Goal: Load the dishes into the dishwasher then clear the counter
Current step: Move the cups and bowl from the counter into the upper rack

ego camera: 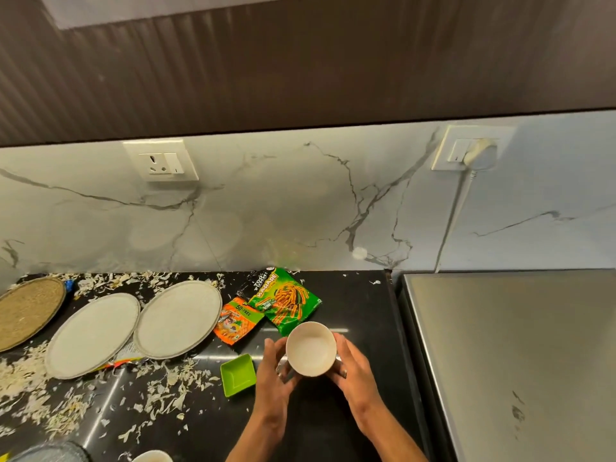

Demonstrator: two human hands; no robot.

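Observation:
A white bowl [311, 349] is held above the black counter [356, 301], empty inside. My left hand [273, 371] cups its left side and my right hand [350, 365] cups its right side. A small green square dish [238, 375] sits just left of my left hand. Two pale round plates, one [178, 318] and another [93, 335], lie further left. A green snack packet [283, 301] and an orange packet [237, 323] lie behind the bowl.
White shredded scraps [166, 385] litter the left half of the counter. A woven round mat [26, 311] lies at the far left. A steel appliance top [520, 355] adjoins the counter on the right. Another cup rim [153, 456] shows at the bottom edge.

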